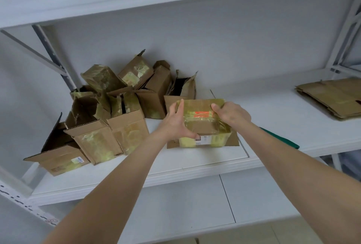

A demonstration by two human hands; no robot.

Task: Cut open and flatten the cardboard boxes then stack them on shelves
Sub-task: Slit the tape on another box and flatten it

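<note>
- small brown cardboard box wrapped in yellowish tape [203,121]: sits on the white metal shelf [273,114], just right of the pile.
- left hand [175,122]: grips the box's left side, thumb on the near face.
- right hand [232,114]: fingers curled over the box's far right corner.
- pile of opened brown cardboard boxes [109,110]: shelf, left.
- stack of flattened brown cardboard [332,97]: shelf, far right.

A white wall [214,44] is filling the far side. At the far left a pale diagonal brace [29,48] is running across it, meeting a dark upright [48,52]. At the near left a white post [23,202] is showing a row of small dark marks and a red-outlined label [52,221]. A green strip [281,139] is lying flat at the right, only partly showing. Pale floor [273,232] is showing at the near right.
</note>
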